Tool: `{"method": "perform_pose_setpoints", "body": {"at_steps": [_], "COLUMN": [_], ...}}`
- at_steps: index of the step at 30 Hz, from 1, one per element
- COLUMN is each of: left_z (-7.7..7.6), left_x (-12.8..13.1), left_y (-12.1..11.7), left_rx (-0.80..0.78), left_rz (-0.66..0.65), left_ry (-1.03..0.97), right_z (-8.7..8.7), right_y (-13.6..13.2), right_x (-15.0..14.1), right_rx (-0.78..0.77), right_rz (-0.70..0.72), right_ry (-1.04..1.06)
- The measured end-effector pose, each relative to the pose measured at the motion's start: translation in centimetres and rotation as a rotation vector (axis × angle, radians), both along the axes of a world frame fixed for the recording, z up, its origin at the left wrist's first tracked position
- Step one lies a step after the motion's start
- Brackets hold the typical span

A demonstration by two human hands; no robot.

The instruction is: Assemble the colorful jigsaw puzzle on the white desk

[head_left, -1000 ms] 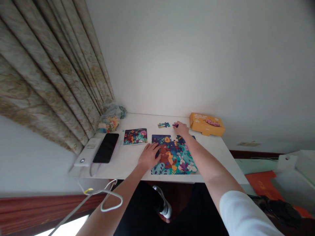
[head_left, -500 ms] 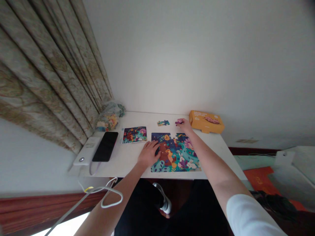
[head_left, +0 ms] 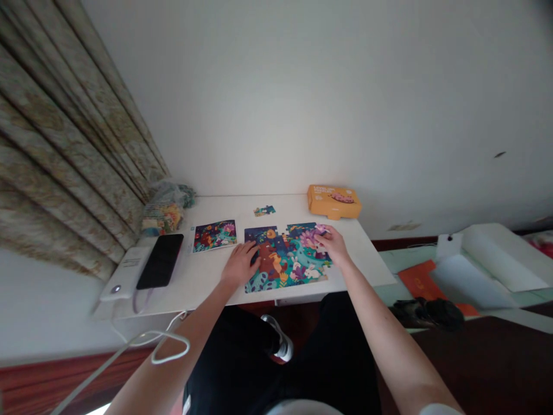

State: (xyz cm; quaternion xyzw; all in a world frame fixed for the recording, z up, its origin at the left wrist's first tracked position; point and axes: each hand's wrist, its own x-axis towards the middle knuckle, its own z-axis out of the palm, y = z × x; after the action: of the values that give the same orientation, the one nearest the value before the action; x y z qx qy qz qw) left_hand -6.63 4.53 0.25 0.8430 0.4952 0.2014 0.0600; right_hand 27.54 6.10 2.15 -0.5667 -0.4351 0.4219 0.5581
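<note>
A colourful jigsaw puzzle (head_left: 287, 262) with a bear and rabbits lies mostly joined on the white table, with a gap in its top edge. My left hand (head_left: 239, 264) rests open on the puzzle's left side, fingers spread. At the upper right corner, my right hand (head_left: 335, 246) pinches a pink-purple puzzle piece (head_left: 321, 229) against the puzzle; my fingers partly hide it, and I cannot tell whether it is joined. Some loose joined pieces (head_left: 264, 211) lie behind the puzzle. Left of it is a printed picture sheet (head_left: 215, 236) with the same scene.
An orange puzzle box (head_left: 333, 202) stands at the back right by the wall. On the left are a black phone (head_left: 161, 261), a white box (head_left: 124, 272) and a plastic bag (head_left: 166, 210) near the curtain. A white cable (head_left: 170, 346) loops over my left forearm.
My right hand has brought the pink-purple piece from behind the puzzle down to its upper right corner. My left hand stays on the puzzle. The whole view has shifted to the right.
</note>
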Motion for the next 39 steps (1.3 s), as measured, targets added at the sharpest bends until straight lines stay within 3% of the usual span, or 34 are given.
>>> {"method": "perform_pose_setpoints", "body": {"at_steps": [5, 10, 16, 19, 22, 26, 32, 39], "left_z": [-0.1, 0.8, 2.1, 2.0, 1.5, 1.1, 1.3, 1.1], "left_x": [-0.4, 0.5, 8.1, 12.3, 14.5, 14.9, 14.7, 14.7], "left_y": [-0.1, -0.4, -1.6, -2.1, -2.4, -2.7, -2.8, -2.8], "left_rx": [0.027, 0.091, 0.050, -0.003, -0.069, -0.099, -0.096, -0.093], "left_rz": [-0.019, -0.047, -0.211, -0.249, -0.250, -0.225, -0.225, -0.221], "left_ry": [-0.039, -0.050, 0.022, 0.092, 0.123, 0.123, 0.098, 0.031], "right_z": [-0.6, -1.7, -2.1, -1.8, -1.7, -2.2, -2.9, -2.1], "right_y": [-3.2, -5.7, -5.3, -3.8, -2.1, -0.7, -0.2, 0.1], "right_x": [3.1, 5.5, 5.4, 5.0, 4.9, 5.3, 6.1, 6.0], "right_rx": [0.055, 0.018, 0.015, 0.005, -0.020, -0.057, -0.057, -0.024], "right_rz": [-0.096, -0.145, -0.081, 0.017, 0.126, 0.208, 0.206, 0.259], "right_ry": [-0.012, -0.012, -0.075, -0.135, -0.217, -0.327, -0.452, -0.658]}}
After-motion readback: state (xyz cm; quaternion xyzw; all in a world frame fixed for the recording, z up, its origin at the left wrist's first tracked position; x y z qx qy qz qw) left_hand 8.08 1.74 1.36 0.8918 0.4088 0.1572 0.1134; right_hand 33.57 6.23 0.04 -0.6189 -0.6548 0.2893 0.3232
